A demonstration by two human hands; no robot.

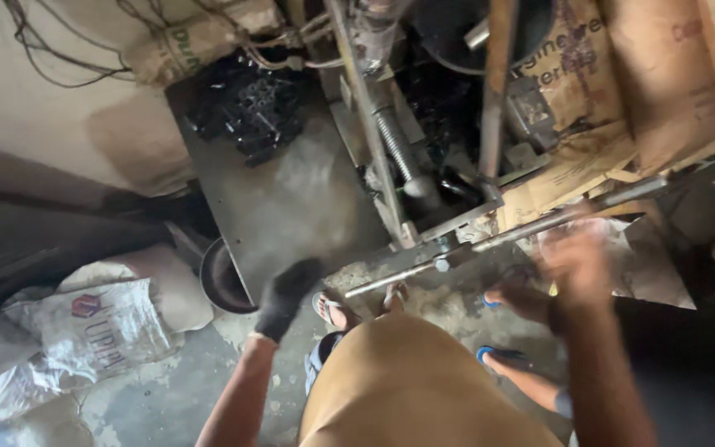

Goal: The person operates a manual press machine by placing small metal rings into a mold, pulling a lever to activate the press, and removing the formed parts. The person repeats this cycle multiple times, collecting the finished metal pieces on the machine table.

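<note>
left hand [285, 298]: gloved, grip empty, at steel plate [291, 199] edge | right hand [577, 265]: blurred, grip unclear, near lever bar [539, 223]

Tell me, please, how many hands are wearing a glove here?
1. Only the left hand wears a dark glove, by the edge of the grey metal table. The right hand is bare and blurred, near the long metal rod.

Your left hand [285, 296] wears a black knitted cloth glove, matt and fuzzy, by the grey sheet-metal table [291, 199], dull and smudged; your bare right hand [577, 265] is blurred near the long steel lever bar [539, 225], smooth with a faint sheen. The heap of small black parts [246, 103] looks glossy, the brown cardboard sheets [577, 83] matt and worn, the white woven sack [101, 327] coarse
</note>
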